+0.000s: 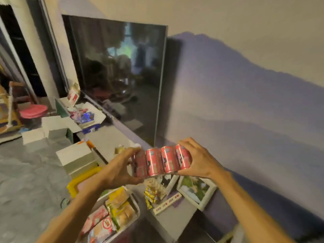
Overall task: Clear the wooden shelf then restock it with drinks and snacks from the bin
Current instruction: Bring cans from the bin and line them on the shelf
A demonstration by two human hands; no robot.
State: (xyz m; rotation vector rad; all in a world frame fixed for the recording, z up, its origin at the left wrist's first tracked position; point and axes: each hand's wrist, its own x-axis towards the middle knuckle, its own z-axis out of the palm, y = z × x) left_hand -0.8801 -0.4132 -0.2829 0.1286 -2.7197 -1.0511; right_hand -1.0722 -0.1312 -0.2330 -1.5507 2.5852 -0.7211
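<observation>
A row of several red drink cans (160,162) is held in the air between both hands, pressed together side by side. My left hand (121,168) clamps the left end of the row and my right hand (196,159) clamps the right end. Below my left forearm a white tray (135,203) holds yellow and red snack packets (121,206). A yellow bin rim (78,181) shows beside the tray. The wooden shelf is not in view.
A large dark TV screen (121,74) leans against the wall on a low grey counter (107,139). White-framed pictures (198,190) and a small yellow snack packet (150,195) lie on the counter under the cans. White boxes (75,155) sit to the left.
</observation>
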